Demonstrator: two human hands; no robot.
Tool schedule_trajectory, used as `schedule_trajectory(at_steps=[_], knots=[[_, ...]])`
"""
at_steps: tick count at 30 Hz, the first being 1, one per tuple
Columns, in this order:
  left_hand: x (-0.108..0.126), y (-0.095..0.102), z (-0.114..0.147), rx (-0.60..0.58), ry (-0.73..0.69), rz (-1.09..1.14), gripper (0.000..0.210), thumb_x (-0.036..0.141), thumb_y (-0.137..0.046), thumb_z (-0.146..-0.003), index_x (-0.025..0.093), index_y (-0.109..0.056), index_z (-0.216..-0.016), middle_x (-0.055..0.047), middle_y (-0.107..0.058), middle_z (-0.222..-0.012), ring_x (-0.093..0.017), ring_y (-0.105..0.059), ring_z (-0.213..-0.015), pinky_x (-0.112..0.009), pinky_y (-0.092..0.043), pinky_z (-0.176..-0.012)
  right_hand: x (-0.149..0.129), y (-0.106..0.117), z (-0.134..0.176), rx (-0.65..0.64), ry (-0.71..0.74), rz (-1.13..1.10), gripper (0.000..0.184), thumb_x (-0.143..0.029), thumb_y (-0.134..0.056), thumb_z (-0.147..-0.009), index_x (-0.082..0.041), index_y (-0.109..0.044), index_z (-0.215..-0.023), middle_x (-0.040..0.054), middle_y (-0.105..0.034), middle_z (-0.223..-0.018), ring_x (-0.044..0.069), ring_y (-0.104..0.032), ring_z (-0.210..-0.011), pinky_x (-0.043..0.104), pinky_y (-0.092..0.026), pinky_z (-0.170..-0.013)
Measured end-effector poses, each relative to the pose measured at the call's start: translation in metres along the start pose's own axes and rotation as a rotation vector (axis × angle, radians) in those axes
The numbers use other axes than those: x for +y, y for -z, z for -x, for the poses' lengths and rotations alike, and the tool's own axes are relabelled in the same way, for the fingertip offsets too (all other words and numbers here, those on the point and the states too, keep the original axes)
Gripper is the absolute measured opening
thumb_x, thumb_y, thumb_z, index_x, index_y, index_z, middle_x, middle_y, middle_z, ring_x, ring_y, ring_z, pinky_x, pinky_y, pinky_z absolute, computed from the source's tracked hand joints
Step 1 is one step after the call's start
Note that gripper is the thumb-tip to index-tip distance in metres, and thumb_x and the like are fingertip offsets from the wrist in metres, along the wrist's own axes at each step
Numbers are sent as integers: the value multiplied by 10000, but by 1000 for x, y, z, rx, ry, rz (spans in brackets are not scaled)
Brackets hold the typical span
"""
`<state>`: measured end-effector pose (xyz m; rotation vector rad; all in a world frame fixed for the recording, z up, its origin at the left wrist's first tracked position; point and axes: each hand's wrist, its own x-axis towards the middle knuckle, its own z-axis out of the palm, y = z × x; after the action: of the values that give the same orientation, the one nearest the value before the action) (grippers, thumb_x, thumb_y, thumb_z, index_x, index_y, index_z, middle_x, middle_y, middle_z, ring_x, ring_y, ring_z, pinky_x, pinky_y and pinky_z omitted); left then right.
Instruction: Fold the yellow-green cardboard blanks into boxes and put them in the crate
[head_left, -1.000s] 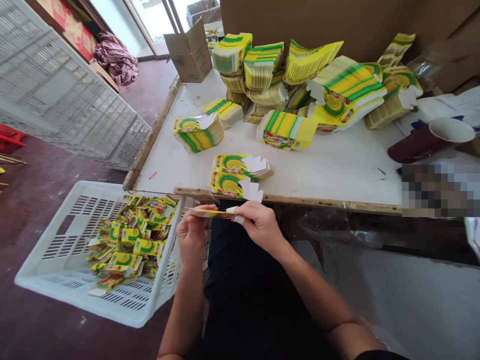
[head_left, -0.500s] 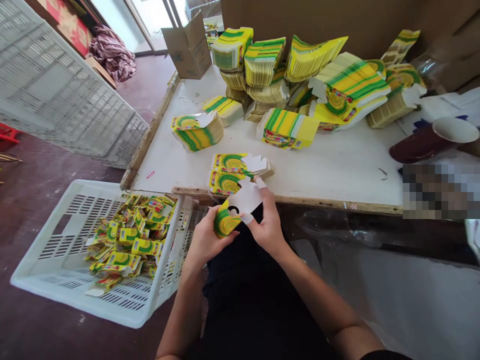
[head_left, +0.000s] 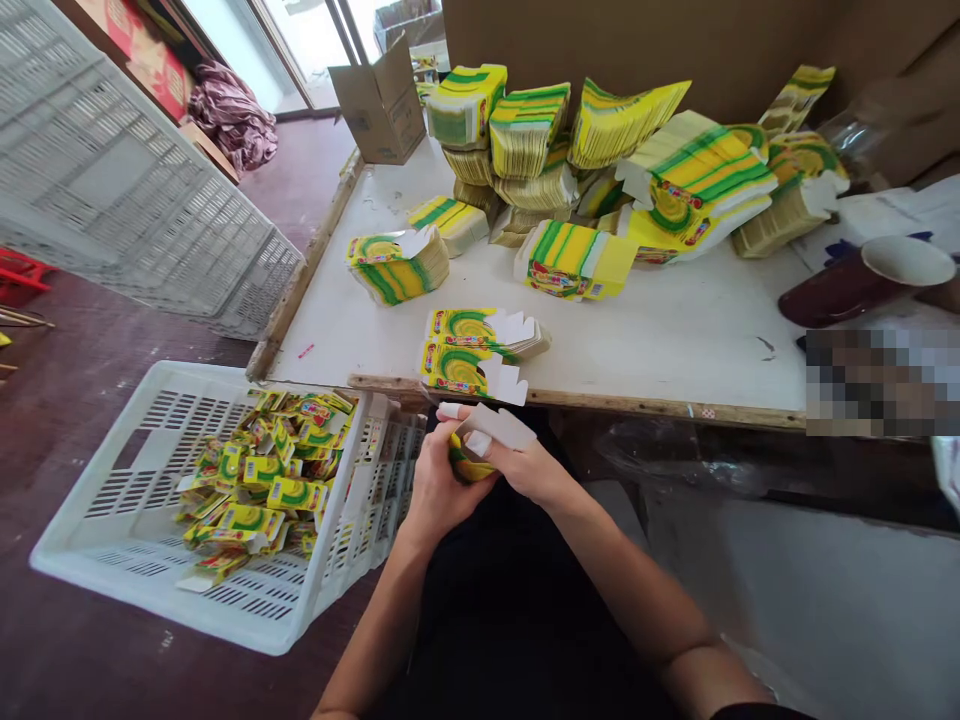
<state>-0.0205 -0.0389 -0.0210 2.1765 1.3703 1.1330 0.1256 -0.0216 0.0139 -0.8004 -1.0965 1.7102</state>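
Between my two hands, just off the table's front edge, is a small yellow-and-green carton (head_left: 471, 467) with white flaps standing out. My left hand (head_left: 435, 490) wraps round the carton's body from the left. From the right, my right hand (head_left: 517, 462) closes on the flap end, its fingers reaching across the top; white covers sit on some fingertips. Part of the carton is hidden behind the fingers. Just beyond them, a short stack of flat cartons (head_left: 457, 365) lies at the table edge, flaps pointing right.
A white plastic crate (head_left: 300, 610) at lower left holds many small cartons (head_left: 251, 515). Bundles of flat cartons (head_left: 532, 130) are piled at the back of the white table (head_left: 660, 345). A dark red mug (head_left: 832, 290) lies at right. An open cardboard box (head_left: 386, 115) stands behind.
My right hand has moved left, away from the stack and over the carton's flap end. The carton has turned and is more enclosed by both hands.
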Motion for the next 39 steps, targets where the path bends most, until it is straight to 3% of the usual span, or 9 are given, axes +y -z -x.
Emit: schedule_trajectory(at_steps=[5, 10, 14, 19, 22, 26, 32, 36, 39], knots=[[7, 1, -5, 12, -109, 102, 641, 292, -703, -790, 247, -356, -1327, -92, -618, -1179, -213, -678, -1018, -319, -565, -803, 8, 6, -2, 9, -77, -60, 572, -637, -691, -776, -236, -705, -1182, 77, -665, -1321, 303, -572, -1285, 490, -416, -1127], [5, 6, -13, -108, -6, 141, 498, 212, -675, -733, 258, -404, -1148, 7, -608, -940, -140, -661, -743, -245, -534, -645, 19, 7, -1, 34, 29, 69, 641, -637, -622, -833, -208, -626, -1309, 118, -615, -1382, 313, -548, -1312, 504, -409, -1132], [0, 3, -15, -141, 92, 186, 591, 210, -629, -721, 226, -321, -1225, -7, -589, -927, -142, -641, -704, -257, -524, -620, 22, 9, 5, -13, 250, 450, 606, -299, -632, -899, -238, -449, -1474, 99, -454, -1532, 264, -418, -1423, 455, -346, -1187], [-4, -5, -9, -55, 158, 48, 571, 213, -644, -711, 206, -364, -1209, -81, -580, -1052, -206, -665, -866, -335, -554, -719, 28, 15, 5, 66, 397, 634, 585, -48, -438, -917, -311, -495, -1437, 39, -455, -1535, 191, -460, -1396, 389, -393, -1164], [-6, 1, -7, -69, 203, -43, 520, 209, -665, -692, 208, -454, -1167, -77, -617, -1034, -231, -663, -923, -372, -561, -790, 29, 21, 3, 120, 416, 690, 607, -49, -467, -909, -293, -457, -1464, 60, -426, -1553, 206, -428, -1418, 408, -376, -1173], [-9, 16, -10, -98, 200, -57, 480, 204, -679, -668, 210, -531, -1124, -53, -686, -983, -214, -687, -881, -340, -570, -788, 25, 30, 3, -63, 337, 845, 506, -118, -562, -905, -255, -547, -1392, 90, -334, -1600, 249, -409, -1428, 398, -438, -1126], [-5, 30, -22, -210, 195, -3, 427, 291, -720, -680, 197, -590, -1076, -41, -733, -943, -190, -707, -797, -296, -579, -727, 9, 43, 4, -137, 316, 937, 236, -156, -600, -905, -229, -727, -1089, 121, -472, -1515, 254, -512, -1353, 400, -474, -1086], [0, 31, -27, -191, 211, -9, 431, 291, -715, -670, 189, -594, -1072, -49, -737, -949, -197, -709, -806, -306, -583, -737, 10, 35, 2, -58, 314, 902, 251, -123, -638, -859, -241, -742, -1054, 106, -520, -1475, 259, -533, -1335, 410, -464, -1087], [-2, 32, -24, -157, 261, -1, 462, 281, -708, -655, 190, -586, -1092, -51, -731, -976, -199, -707, -827, -309, -585, -755, 21, 20, -1, 19, 349, 839, 373, -107, -599, -868, -262, -687, -1196, 87, -471, -1517, 245, -472, -1387, 399, -443, -1108]])
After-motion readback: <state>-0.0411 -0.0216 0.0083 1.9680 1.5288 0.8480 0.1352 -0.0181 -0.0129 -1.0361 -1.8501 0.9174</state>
